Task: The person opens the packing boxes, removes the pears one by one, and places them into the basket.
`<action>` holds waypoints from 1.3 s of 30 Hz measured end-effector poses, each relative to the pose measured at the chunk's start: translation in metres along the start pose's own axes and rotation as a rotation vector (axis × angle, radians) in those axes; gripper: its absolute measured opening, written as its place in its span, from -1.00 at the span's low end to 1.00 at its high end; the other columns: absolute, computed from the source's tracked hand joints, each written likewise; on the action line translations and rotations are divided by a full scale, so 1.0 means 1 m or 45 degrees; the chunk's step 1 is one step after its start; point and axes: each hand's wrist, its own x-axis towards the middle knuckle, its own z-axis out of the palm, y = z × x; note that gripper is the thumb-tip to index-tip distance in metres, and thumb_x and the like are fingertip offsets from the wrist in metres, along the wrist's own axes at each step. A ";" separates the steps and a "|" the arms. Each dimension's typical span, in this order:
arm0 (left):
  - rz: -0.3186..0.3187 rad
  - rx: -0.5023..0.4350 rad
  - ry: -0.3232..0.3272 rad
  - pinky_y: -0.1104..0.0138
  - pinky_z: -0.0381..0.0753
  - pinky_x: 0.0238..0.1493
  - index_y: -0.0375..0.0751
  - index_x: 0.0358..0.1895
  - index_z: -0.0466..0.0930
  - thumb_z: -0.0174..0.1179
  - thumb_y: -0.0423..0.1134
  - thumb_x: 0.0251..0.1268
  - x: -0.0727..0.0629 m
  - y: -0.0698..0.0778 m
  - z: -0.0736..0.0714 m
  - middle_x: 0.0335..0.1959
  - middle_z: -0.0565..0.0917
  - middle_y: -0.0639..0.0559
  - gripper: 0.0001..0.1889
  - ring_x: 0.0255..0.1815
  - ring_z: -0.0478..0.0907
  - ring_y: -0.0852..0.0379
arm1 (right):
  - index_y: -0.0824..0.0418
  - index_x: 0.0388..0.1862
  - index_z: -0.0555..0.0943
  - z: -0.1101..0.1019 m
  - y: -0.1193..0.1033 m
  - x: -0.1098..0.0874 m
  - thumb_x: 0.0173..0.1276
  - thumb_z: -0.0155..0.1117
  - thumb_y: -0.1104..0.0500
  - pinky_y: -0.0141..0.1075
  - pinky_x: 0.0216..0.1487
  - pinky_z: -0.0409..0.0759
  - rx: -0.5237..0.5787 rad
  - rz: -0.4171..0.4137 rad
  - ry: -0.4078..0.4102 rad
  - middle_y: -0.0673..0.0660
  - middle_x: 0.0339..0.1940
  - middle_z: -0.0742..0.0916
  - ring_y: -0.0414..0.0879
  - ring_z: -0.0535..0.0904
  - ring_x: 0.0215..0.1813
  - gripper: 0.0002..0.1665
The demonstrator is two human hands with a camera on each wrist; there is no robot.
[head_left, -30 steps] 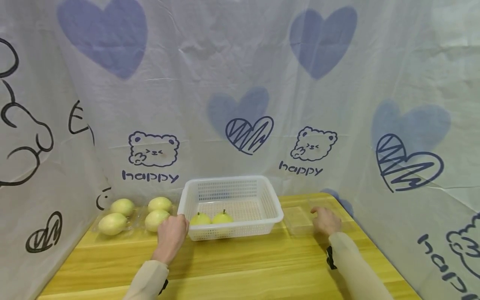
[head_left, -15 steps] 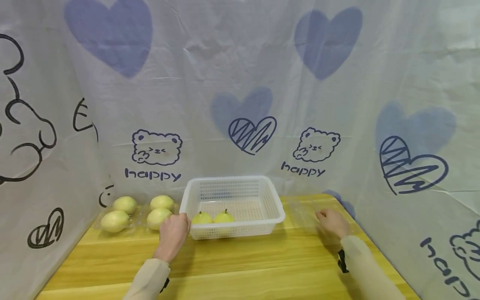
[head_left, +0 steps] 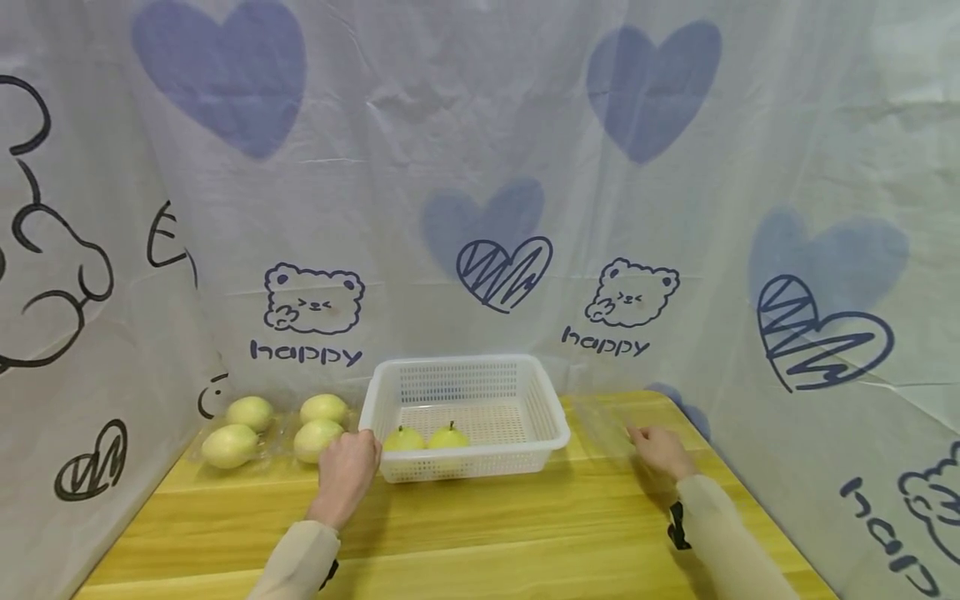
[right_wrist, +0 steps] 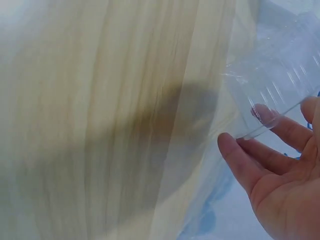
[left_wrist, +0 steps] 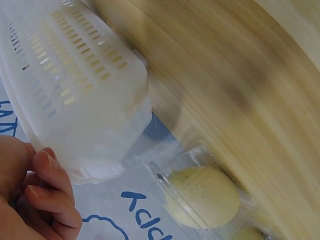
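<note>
My left hand (head_left: 347, 468) grips the near left corner of a white plastic basket (head_left: 476, 463); thumb and curled fingers meet at its rim in the left wrist view. Inside the basket sit two yellow-green pears (head_left: 447, 437) with dark stems, along the near wall. On the right, my right hand (head_left: 663, 451) pinches the edge of a clear plastic box (right_wrist: 280, 75) between thumb and fingers. In the right wrist view the box is see-through, with ribbed walls, and no fruit shows in it. It stands tilted at the table's back right.
Left of the basket, pale yellow-green fruits (head_left: 229, 447) sit in clear plastic boxes (left_wrist: 172, 165), close behind my left hand. The wooden table (head_left: 480, 533) meets a white printed curtain (head_left: 420, 317) at the back and sides.
My right hand has shifted slightly right with the clear box, which lay flatter a second ago and now looks tilted up. My left hand stays on the basket.
</note>
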 end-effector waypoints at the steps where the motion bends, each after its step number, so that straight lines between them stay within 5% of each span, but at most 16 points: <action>1: -0.001 -0.003 -0.007 0.24 0.35 -0.83 -0.35 -0.60 0.51 0.11 -0.34 0.28 0.000 0.000 0.000 -0.75 0.51 -0.14 -0.73 -0.78 0.38 0.04 | 0.42 0.09 0.61 0.002 0.000 0.001 0.60 -0.21 -0.10 -0.06 -0.16 0.52 0.009 0.020 0.001 0.40 0.05 0.68 0.15 0.63 -0.13 -0.33; 3: 0.001 -0.008 -0.019 0.26 0.35 -0.83 -0.36 -0.58 0.52 0.11 -0.34 0.29 0.000 0.000 0.000 -0.75 0.51 -0.15 -0.73 -0.78 0.38 0.05 | 0.44 0.08 0.61 0.004 0.001 0.003 0.61 -0.23 -0.09 -0.04 -0.13 0.53 0.015 0.030 0.015 0.42 0.07 0.67 0.18 0.64 -0.06 -0.33; 10: 0.004 -0.004 -0.026 0.26 0.36 -0.82 -0.36 -0.59 0.51 0.10 -0.35 0.29 -0.001 0.000 -0.001 -0.76 0.48 -0.12 -0.73 -0.77 0.37 0.05 | 0.36 -0.35 0.51 0.011 -0.002 0.013 0.60 -0.31 -0.09 -0.07 -0.23 0.43 0.033 0.090 0.053 0.27 -0.42 0.59 0.08 0.50 -0.35 -0.37; 18: -0.013 0.005 -0.037 0.27 0.36 -0.82 -0.37 -0.57 0.53 0.10 -0.33 0.29 -0.003 0.000 -0.001 -0.74 0.51 -0.14 -0.73 -0.78 0.38 0.05 | 0.21 -0.53 0.40 0.014 -0.010 0.019 0.61 -0.36 -0.13 -0.11 -0.26 0.43 0.064 0.162 0.036 0.13 -0.60 0.45 0.00 0.42 -0.49 -0.36; 23: -0.016 0.008 -0.023 0.25 0.36 -0.82 -0.36 -0.58 0.53 0.11 -0.32 0.28 -0.002 0.001 -0.002 -0.74 0.51 -0.15 -0.74 -0.77 0.39 0.04 | 0.30 -0.41 0.47 0.015 -0.008 0.021 0.61 -0.39 -0.16 -0.09 -0.25 0.44 0.076 0.140 0.050 0.21 -0.50 0.53 0.07 0.48 -0.40 -0.32; 30: -0.015 0.004 -0.007 0.24 0.34 -0.82 -0.34 -0.60 0.51 0.11 -0.32 0.28 -0.001 0.002 0.000 -0.75 0.50 -0.14 -0.72 -0.78 0.37 0.05 | 0.47 0.05 0.53 0.013 -0.006 0.018 0.60 -0.41 -0.20 0.12 -0.04 0.52 0.058 0.098 0.121 0.44 -0.01 0.65 0.32 0.58 0.01 -0.19; 39: 0.013 -0.029 0.011 0.26 0.33 -0.82 -0.30 -0.62 0.49 0.11 -0.34 0.27 -0.002 -0.002 -0.001 -0.77 0.47 -0.08 -0.73 -0.78 0.35 0.07 | 0.26 0.18 0.61 0.013 -0.031 0.017 0.52 -0.01 0.01 0.16 0.03 0.55 -0.040 -0.037 0.338 0.30 0.14 0.67 0.24 0.59 0.12 -0.53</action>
